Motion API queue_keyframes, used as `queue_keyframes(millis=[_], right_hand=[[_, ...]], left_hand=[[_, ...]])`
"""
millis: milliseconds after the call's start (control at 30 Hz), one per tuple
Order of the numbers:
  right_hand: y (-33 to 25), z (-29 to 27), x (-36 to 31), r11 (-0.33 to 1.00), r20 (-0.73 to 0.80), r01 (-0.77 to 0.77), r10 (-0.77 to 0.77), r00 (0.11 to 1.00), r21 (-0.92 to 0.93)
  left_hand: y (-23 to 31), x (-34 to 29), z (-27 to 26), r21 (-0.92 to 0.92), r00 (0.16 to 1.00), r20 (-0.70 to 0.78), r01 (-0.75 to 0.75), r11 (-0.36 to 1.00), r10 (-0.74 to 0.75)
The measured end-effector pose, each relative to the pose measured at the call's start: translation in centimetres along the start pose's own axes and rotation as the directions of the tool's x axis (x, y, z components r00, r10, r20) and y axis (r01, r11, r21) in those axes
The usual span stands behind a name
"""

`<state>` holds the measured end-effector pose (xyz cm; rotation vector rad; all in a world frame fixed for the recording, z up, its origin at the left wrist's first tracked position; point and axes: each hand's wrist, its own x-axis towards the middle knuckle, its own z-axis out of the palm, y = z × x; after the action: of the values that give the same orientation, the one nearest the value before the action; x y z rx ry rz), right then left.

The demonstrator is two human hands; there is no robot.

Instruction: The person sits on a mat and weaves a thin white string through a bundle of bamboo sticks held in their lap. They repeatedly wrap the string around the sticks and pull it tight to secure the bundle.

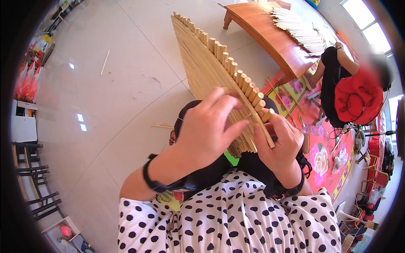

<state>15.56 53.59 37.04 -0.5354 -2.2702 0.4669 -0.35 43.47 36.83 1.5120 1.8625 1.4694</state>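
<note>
A panel of pale plant stalks (198,63) laid side by side slants across my lap, its cut round ends stepping along the right edge. My right hand (282,143) is closed on its near end, thumb on the outer strip and fingers by a short stalk end (268,114). Over the panel's near part, my left hand (211,122) is slightly blurred, thumb and forefinger apart with a gap between them. Whether something thin, such as a thread, lies by its fingertips I cannot make out. The panel's underside is hidden.
At the upper right, a wooden table (257,25) carries a spread of thin stalks (299,31). A person in red (358,92) sits beside it. A flowered red mat (322,160) lies to my right; one loose stalk (105,62) is on the tiled floor (122,101) at left.
</note>
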Motion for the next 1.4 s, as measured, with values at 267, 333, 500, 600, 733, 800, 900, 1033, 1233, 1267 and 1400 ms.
queue_keyframes(millis=[267, 333, 500, 600, 733, 800, 900, 1033, 1233, 1267, 1400], right_hand=[[-0.1, -0.2, 0.4, 0.986, -0.022, -0.144, 0.146, 0.989, 0.078], [-0.1, -0.2, 0.6, 0.982, -0.023, -0.161, 0.164, 0.986, 0.097], [0.3, -0.2, 1.3, 0.982, -0.004, -0.156, 0.157, 0.988, 0.110], [0.5, -0.2, 1.4, 0.973, 0.004, -0.185, 0.186, 0.983, 0.138], [1.4, -0.5, 1.6, 0.961, 0.010, -0.233, 0.234, 0.972, 0.149], [1.4, -0.3, 1.5, 0.957, -0.007, -0.218, 0.223, 0.975, 0.194], [1.5, -0.2, 1.4, 0.951, -0.021, -0.211, 0.221, 0.975, 0.224], [1.6, 0.2, 1.5, 0.948, -0.008, -0.194, 0.203, 0.979, 0.250], [1.8, -0.2, 1.8, 0.936, 0.002, -0.244, 0.252, 0.968, 0.253], [1.9, -0.2, 1.9, 0.933, 0.035, -0.249, 0.249, 0.968, 0.258], [2.3, -0.4, 2.0, 0.932, 0.036, -0.266, 0.265, 0.964, 0.247]], left_hand=[[0.3, 1.6, 0.4, -0.403, 0.939, 0.233, 0.330, 0.854, -0.253], [-0.1, 1.8, 0.2, -0.522, 0.919, 0.289, 0.386, 0.760, -0.269], [0.7, 2.2, -0.7, -0.406, 0.882, 0.359, 0.441, 0.800, -0.304], [1.0, 1.7, -1.5, -0.169, 0.957, 0.211, 0.234, 0.957, -0.197], [2.5, -0.2, -5.7, -0.018, 0.984, 0.068, 0.165, 0.986, -0.164], [3.4, -2.5, -8.9, 0.113, 0.978, -0.030, 0.210, 0.971, -0.208], [3.6, -6.5, -13.3, 0.189, 0.918, -0.187, 0.384, 0.904, -0.351], [3.2, -13.3, -17.4, 0.010, 0.799, -0.478, 0.421, 0.907, -0.365], [1.3, -16.5, -19.0, 0.090, 0.776, -0.457, 0.526, 0.845, -0.434], [0.6, -16.8, -18.6, 0.079, 0.797, -0.318, 0.561, 0.824, -0.513], [-2.1, -15.0, -14.8, 0.067, 0.827, 0.047, 0.557, 0.828, -0.560]])
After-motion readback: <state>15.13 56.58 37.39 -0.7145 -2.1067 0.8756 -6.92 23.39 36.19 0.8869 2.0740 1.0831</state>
